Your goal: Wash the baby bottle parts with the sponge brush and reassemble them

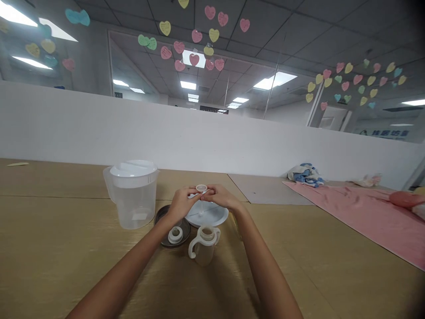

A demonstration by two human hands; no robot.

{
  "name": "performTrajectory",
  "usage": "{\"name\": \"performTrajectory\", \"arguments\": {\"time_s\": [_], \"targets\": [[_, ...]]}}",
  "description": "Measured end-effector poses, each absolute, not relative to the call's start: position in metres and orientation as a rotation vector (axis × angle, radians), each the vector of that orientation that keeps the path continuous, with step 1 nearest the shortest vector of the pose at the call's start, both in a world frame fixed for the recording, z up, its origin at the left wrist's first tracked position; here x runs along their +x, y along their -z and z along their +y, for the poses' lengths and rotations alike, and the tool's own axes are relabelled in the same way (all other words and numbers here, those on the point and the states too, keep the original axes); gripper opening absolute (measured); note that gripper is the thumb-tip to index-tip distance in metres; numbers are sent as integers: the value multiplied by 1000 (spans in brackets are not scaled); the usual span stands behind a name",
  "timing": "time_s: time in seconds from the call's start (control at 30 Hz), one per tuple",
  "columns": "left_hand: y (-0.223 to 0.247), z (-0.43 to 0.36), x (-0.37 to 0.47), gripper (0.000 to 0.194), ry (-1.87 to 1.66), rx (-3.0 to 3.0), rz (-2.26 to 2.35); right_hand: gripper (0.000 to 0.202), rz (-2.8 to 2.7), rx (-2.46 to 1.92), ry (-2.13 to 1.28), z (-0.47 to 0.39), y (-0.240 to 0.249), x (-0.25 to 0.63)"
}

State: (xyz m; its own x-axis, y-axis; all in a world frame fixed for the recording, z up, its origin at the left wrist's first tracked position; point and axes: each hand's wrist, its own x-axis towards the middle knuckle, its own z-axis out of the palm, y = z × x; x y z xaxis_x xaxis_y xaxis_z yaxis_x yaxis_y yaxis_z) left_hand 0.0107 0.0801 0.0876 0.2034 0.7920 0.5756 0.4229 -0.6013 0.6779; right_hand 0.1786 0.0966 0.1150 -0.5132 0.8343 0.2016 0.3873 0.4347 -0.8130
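Both my hands are closed on a small round translucent piece (201, 188), its rim facing up. My left hand (183, 200) pinches it from the left and my right hand (217, 196) from the right, fingertips nearly meeting. A thin pale part seems to hang beneath it. Under my hands lies a white plate (212, 217). Nearer to me stands an uncapped baby bottle (204, 252) with two white handles, upright. Left of the bottle, a white collar with a teat (175, 235) rests in a dark round dish (186, 230), which my left forearm partly covers.
A translucent lidded pitcher (136, 199) stands to the left on the brown tabletop (66, 248). At right lies a pink cloth (358, 217), with a blue and white bundle (305, 174) near its far end. A low white wall (199, 141) borders the table's back.
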Motion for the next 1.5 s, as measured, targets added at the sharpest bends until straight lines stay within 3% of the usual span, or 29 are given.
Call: {"name": "performTrajectory", "arguments": {"time_s": [0.27, 0.43, 0.57, 0.87, 1.27, 1.5], "targets": [[-60, 48, 7, 34, -1393, 2115, 1163, 31, -2153, -1205, -927, 102, -105, 183], [-17, 2, 2, 35, -1448, 2121, 1085, 30, -2402, -1509, -544, 98, -106, 176], [9, -12, 0, 44, -1418, 2129, 954, 22, -2434, -1691, -451, 95, -103, 173], [13, -7, -4, 54, -1284, 2237, 892, 28, -2528, -1961, -269, 97, -87, 164], [11, -9, -5, 54, -1181, 2288, 958, 23, -2540, -1725, -495, 104, -70, 158], [11, -10, -3, 52, -1304, 2176, 930, 26, -2288, -1470, -685, 108, -82, 164]]}}
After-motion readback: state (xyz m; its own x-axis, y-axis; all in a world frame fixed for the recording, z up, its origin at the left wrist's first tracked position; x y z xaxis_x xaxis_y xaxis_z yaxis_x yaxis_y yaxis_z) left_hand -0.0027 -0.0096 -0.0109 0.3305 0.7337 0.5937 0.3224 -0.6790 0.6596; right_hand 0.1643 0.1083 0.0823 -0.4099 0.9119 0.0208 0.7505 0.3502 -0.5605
